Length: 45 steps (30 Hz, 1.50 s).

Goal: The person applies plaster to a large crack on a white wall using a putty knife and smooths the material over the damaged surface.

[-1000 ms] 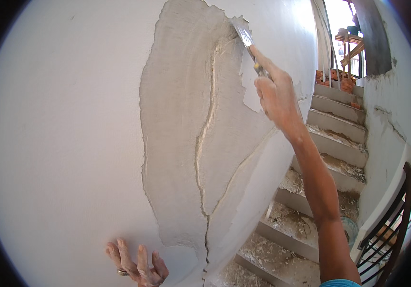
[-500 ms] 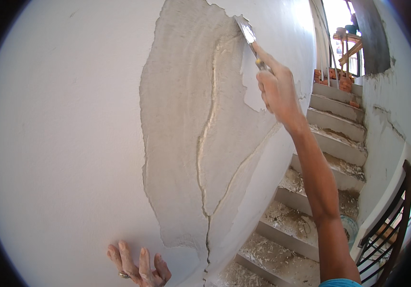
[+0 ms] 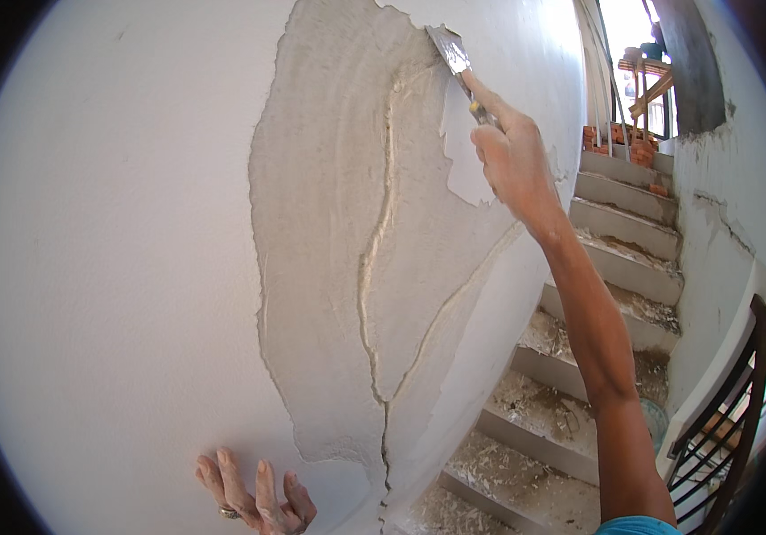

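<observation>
My right hand [image 3: 515,160] grips a metal putty knife [image 3: 450,49] with its index finger along it, the blade at the upper right edge of a scraped grey patch [image 3: 311,205] on the white wall [image 3: 115,250]. A forked, grooved crack [image 3: 386,446] runs down the patch, narrowing to a dark jagged line near the bottom. At the lower left my left hand [image 3: 258,495] rests its spread fingertips on the white paint, a ring on one finger.
A concrete staircase [image 3: 623,209] littered with flakes climbs at the right, with bricks [image 3: 641,153] and wooden pieces [image 3: 653,89] near the bright opening at its top. A curved dark railing [image 3: 739,383] and a bucket [image 3: 653,419] stand at the lower right, beside a cracked side wall [image 3: 712,196].
The putty knife and my right hand have shifted slightly along the patch's upper edge, most recently up and left. The view has shifted a little. My left hand stays against the wall.
</observation>
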Motion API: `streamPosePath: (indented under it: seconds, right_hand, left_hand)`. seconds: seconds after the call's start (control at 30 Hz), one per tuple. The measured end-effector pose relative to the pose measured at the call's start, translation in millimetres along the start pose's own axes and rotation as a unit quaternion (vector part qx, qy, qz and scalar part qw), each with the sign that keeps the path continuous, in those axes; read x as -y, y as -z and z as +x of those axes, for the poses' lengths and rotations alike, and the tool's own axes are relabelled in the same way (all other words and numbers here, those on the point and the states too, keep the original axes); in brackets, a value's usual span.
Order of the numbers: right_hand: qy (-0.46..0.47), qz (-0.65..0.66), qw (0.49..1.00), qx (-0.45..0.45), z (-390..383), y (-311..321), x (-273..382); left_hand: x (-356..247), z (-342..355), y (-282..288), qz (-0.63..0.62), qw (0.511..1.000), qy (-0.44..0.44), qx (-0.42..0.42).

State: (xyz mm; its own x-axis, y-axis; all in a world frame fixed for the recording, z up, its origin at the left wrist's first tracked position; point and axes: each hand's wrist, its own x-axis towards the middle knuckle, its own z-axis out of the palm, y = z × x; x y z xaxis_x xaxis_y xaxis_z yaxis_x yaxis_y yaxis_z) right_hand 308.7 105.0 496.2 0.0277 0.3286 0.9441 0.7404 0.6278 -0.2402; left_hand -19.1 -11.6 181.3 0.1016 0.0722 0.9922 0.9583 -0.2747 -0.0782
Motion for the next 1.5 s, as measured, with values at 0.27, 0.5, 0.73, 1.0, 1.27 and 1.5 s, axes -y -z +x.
streamPosePath:
  seconds: [0.27,0.5,0.73,1.0,1.27,1.5]
  right_hand:
    - [-0.041,0.079,0.996,-0.013,26,4,-1]
    - [-0.108,0.143,0.984,0.007,-27,-5,2]
    - [-0.078,0.067,0.995,0.009,-29,-6,5]
    - [-0.032,0.07,0.996,-0.032,-21,-17,-6]
    - [-0.043,0.107,0.993,-0.009,-7,-13,-10]
    - [-0.074,0.116,0.99,0.024,-7,-2,-5]
  left_hand:
    - [0,3,-1,0.005,1.0,-0.004,-0.001]
    - [0,-2,-1,0.011,1.0,-0.001,0.006]
    - [1,1,2,0.03,0.999,-0.008,0.015]
    - [-6,14,1,-0.05,0.998,-0.007,-0.036]
    - [-8,16,4,-0.029,0.999,0.006,-0.034]
    - [-5,9,2,-0.008,1.0,0.008,-0.012]
